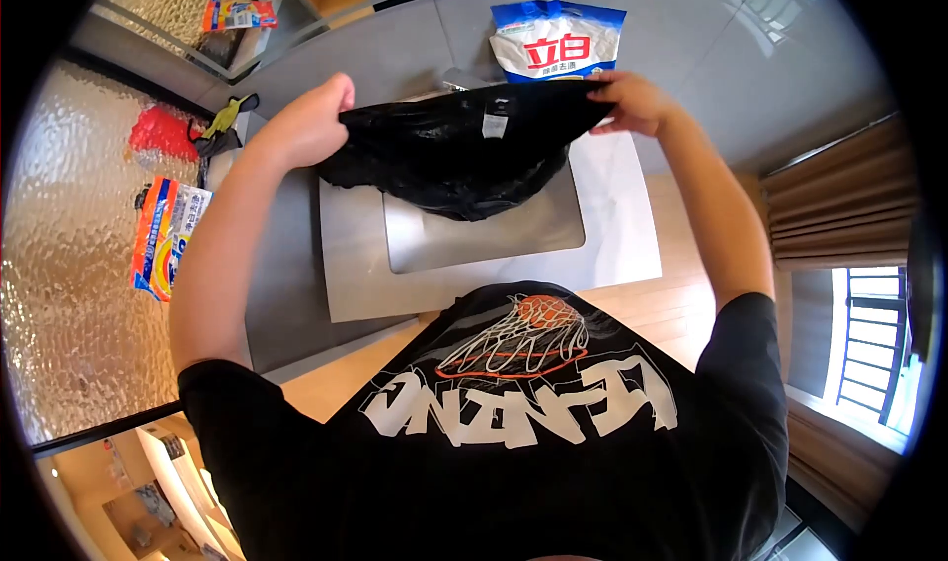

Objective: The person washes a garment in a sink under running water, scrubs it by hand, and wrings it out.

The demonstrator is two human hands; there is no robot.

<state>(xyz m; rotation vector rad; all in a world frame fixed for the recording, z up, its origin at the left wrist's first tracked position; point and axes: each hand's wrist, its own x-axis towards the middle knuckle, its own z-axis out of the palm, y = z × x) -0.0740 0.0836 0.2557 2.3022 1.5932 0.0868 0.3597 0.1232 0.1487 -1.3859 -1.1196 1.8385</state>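
A black garment (pixel 444 151) with a small white label is stretched between my two hands above the metal sink basin (pixel 484 245). Its upper edge is pulled nearly straight, and the lower part sags in shiny folds over the basin. My left hand (pixel 314 124) is closed on one end of that edge. At the opposite end, my right hand (pixel 635 104) pinches the cloth between thumb and fingers. Behind the garment stands a blue and white detergent bag (pixel 558 45), close to my right hand. The garment hides the back of the basin and most of the faucet.
A pale countertop (pixel 622 215) surrounds the basin. To the left, an orange and white packet (pixel 170 237) stands by textured glass (pixel 69 265), with a yellow and black item (pixel 232 117) farther back. A brown curtain (pixel 839 205) hangs on the right.
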